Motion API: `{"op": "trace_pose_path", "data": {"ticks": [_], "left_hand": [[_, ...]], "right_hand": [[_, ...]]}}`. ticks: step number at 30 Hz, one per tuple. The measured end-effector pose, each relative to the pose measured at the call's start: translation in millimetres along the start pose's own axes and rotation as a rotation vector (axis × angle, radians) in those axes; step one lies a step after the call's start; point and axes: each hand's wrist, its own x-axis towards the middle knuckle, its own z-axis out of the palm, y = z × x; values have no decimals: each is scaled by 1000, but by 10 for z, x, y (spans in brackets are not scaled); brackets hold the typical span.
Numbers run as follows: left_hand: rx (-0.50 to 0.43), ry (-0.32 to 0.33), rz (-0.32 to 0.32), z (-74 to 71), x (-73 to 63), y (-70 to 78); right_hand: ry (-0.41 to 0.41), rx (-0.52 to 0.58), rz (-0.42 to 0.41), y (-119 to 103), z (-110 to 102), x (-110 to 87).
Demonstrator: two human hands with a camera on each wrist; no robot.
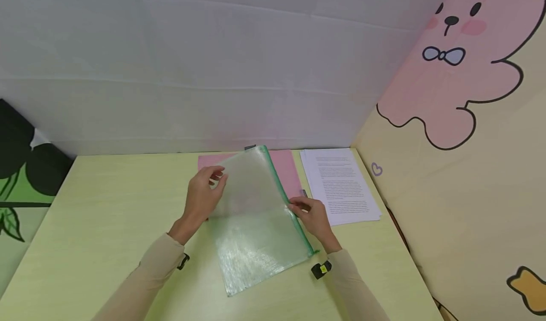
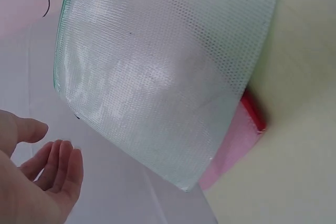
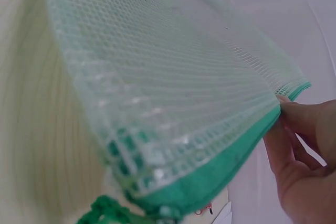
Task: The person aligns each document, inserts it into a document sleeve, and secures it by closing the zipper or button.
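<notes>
We locate the translucent mesh pouch (image 1: 249, 245) near the middle of the surface (image 1: 115, 202), slanted and raised at least partly above it, with its green zip edge (image 1: 277, 179) toward the right. The right hand (image 1: 314, 219) pinches this edge between thumb and fingers. The left hand (image 1: 202, 194) is at the pouch's opposite side, thumb parted from loosely bent fingers; in the left wrist view we note a gap between it and the mesh. A green cord (image 3: 110, 211) hangs at the near end of the zip.

We note the following surroundings. Behind the pouch lies a pink item (image 1: 287, 169) with a red edge (the mesh covers most of it, so we cannot tell its full shape). To its right, just beside it, rests a stack of printed sheets (image 1: 341, 186); the right hand stands in front of the stack's lower left part in the head view. A pale cloth (image 1: 192, 65) bounds the far side, and a cream wall (image 1: 482, 193) bearing a pink bear drawing (image 1: 460, 84) bounds the right. A dark cable (image 1: 398, 228) runs along the right edge. We see a small black device (image 1: 321, 269) at the right wrist.
</notes>
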Motion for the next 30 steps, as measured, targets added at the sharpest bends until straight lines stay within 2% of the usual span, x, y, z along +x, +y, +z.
{"op": "trace_pose_path", "data": {"ticks": [3, 12, 16, 21, 25, 30], "left_hand": [[13, -21, -92, -16, -120, -92], [52, -85, -305, -24, -424, -307], [63, -116, -387, -23, -528, -356], [76, -153, -453, -12, -648, -428], [95, -199, -478, 0, -724, -480], [103, -263, -480, 14, -776, -522]], "right_hand": [[7, 2, 1, 6, -13, -17], [46, 34, -21, 31, 5, -58], [36, 45, -37, -108, -19, -100], [21, 59, -92, -317, -89, -156], [29, 75, -110, -324, -99, -166], [37, 107, -124, -279, -93, -168]]}}
